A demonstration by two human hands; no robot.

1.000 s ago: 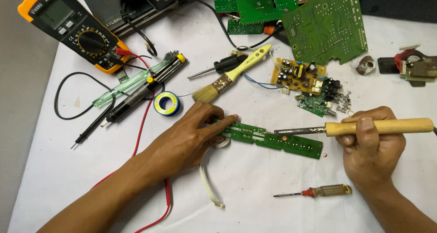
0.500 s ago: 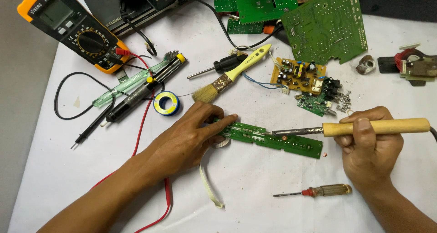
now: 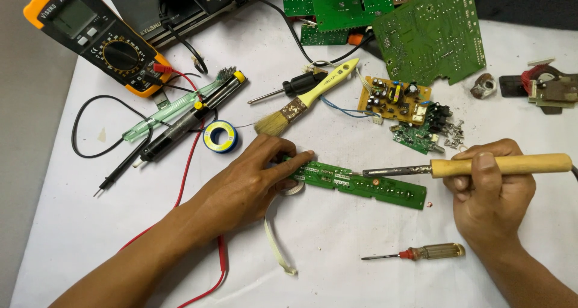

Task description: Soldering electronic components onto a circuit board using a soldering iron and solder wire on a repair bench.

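Note:
A long narrow green circuit board (image 3: 367, 184) lies on the white sheet in the middle. My left hand (image 3: 253, 181) presses its left end flat with the fingertips. My right hand (image 3: 490, 193) grips the wooden handle of a soldering iron (image 3: 475, 166). The iron's metal tip rests on the upper edge of the board near its middle. A white flat ribbon cable (image 3: 277, 242) trails from under my left hand toward me.
A small screwdriver (image 3: 421, 252) lies near my right wrist. A yellow-handled brush (image 3: 307, 97), solder spool (image 3: 220, 136), desoldering pump (image 3: 180, 127), multimeter (image 3: 96, 37) with red and black leads, and several other boards (image 3: 430, 34) crowd the far side.
The soldering iron has slid slightly left and its tip has settled on the board. My left hand has kept its hold.

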